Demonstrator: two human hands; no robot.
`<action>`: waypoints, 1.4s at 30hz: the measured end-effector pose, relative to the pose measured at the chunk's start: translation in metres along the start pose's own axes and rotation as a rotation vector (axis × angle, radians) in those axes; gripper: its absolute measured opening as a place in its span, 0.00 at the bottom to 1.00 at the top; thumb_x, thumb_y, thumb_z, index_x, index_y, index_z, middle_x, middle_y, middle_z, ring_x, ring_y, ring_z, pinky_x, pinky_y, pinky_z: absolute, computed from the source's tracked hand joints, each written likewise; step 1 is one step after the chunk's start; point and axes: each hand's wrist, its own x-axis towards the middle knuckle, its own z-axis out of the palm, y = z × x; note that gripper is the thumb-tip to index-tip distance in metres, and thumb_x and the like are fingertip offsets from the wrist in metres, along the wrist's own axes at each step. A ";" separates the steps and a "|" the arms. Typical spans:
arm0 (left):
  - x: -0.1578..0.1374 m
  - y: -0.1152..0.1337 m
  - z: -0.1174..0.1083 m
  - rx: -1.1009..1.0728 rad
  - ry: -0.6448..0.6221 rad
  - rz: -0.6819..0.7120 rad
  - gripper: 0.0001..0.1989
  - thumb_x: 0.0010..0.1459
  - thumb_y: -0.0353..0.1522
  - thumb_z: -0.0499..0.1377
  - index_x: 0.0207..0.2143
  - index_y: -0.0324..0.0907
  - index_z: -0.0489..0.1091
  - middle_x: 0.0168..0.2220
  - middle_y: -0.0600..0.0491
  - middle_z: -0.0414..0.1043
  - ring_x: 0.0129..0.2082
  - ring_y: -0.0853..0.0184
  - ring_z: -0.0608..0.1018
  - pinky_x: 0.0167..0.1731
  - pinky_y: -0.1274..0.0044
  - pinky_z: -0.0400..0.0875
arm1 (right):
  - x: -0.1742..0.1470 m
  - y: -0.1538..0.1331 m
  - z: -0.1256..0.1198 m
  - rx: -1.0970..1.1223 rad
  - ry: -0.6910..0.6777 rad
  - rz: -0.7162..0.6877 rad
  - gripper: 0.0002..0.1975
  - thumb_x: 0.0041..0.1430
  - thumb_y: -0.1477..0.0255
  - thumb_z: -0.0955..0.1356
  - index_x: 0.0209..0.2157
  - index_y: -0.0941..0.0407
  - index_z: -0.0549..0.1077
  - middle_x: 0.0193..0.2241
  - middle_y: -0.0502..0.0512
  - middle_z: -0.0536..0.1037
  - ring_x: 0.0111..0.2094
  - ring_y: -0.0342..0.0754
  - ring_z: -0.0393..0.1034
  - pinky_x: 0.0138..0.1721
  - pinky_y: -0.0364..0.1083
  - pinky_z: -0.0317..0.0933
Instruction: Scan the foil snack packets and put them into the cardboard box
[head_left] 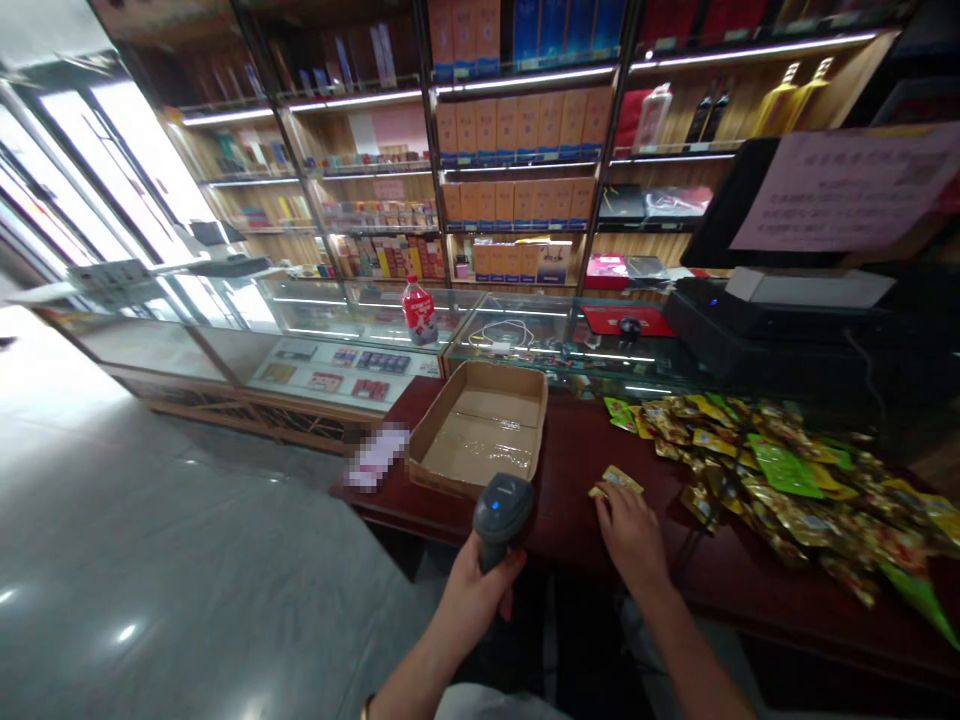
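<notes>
My left hand (480, 580) is wrapped round the handle of a dark grey barcode scanner (504, 505) with a small blue light on top. The scanner is held up just in front of a shallow, open cardboard box (480, 440). Farther right, my right hand (630, 525) has its fingers closed on a small gold snack packet (621, 478) at the dark red table (577, 440). Its fingertips are partly hidden by the packet. A heap of gold and green snack packets (780, 480) lies to the right of that hand.
A blurred pale item (378, 456) lies left of the box. Behind stand a glass display counter (360, 320) with a red-labelled bottle (419, 312), a mouse (630, 326) on a red mat, and a monitor (727, 205) with a paper sheet. Stocked shelves (525, 170) line the wall.
</notes>
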 end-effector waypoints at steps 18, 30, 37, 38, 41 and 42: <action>0.010 -0.017 0.010 0.143 -0.027 -0.048 0.24 0.49 0.51 0.68 0.32 0.42 0.65 0.12 0.65 0.58 0.11 0.76 0.60 0.14 0.83 0.52 | 0.006 -0.005 -0.006 0.369 0.000 0.291 0.33 0.62 0.59 0.65 0.66 0.55 0.61 0.56 0.65 0.76 0.55 0.60 0.71 0.56 0.57 0.63; 0.008 0.008 0.019 0.146 -0.155 -0.087 0.27 0.52 0.51 0.66 0.42 0.40 0.67 0.12 0.67 0.57 0.11 0.75 0.58 0.14 0.82 0.49 | 0.001 -0.006 -0.009 0.623 0.090 0.365 0.38 0.61 0.60 0.67 0.70 0.54 0.57 0.64 0.64 0.69 0.61 0.58 0.68 0.60 0.56 0.63; 0.005 0.014 0.020 0.153 -0.202 -0.109 0.28 0.52 0.51 0.66 0.44 0.40 0.67 0.13 0.67 0.56 0.12 0.75 0.58 0.14 0.82 0.48 | -0.001 -0.006 -0.006 0.593 0.107 0.348 0.38 0.61 0.62 0.67 0.70 0.55 0.55 0.64 0.65 0.69 0.60 0.59 0.69 0.59 0.57 0.65; 0.005 0.015 0.020 0.155 -0.197 -0.107 0.28 0.51 0.51 0.67 0.43 0.40 0.67 0.13 0.67 0.56 0.12 0.75 0.58 0.14 0.82 0.48 | -0.001 -0.006 -0.006 0.585 0.109 0.348 0.38 0.61 0.62 0.67 0.70 0.55 0.55 0.64 0.65 0.69 0.60 0.59 0.69 0.59 0.57 0.65; 0.007 0.013 0.019 0.158 -0.187 -0.100 0.28 0.51 0.52 0.66 0.42 0.40 0.67 0.13 0.67 0.57 0.12 0.75 0.58 0.14 0.82 0.49 | 0.000 -0.006 -0.004 0.566 0.124 0.344 0.38 0.60 0.64 0.67 0.70 0.54 0.55 0.65 0.64 0.68 0.61 0.59 0.69 0.59 0.57 0.65; 0.008 0.011 0.019 0.157 -0.187 -0.098 0.28 0.51 0.53 0.66 0.41 0.40 0.66 0.13 0.66 0.57 0.12 0.75 0.58 0.14 0.82 0.49 | 0.000 -0.006 -0.004 0.564 0.124 0.343 0.38 0.60 0.64 0.67 0.70 0.54 0.55 0.65 0.64 0.67 0.61 0.59 0.69 0.60 0.57 0.65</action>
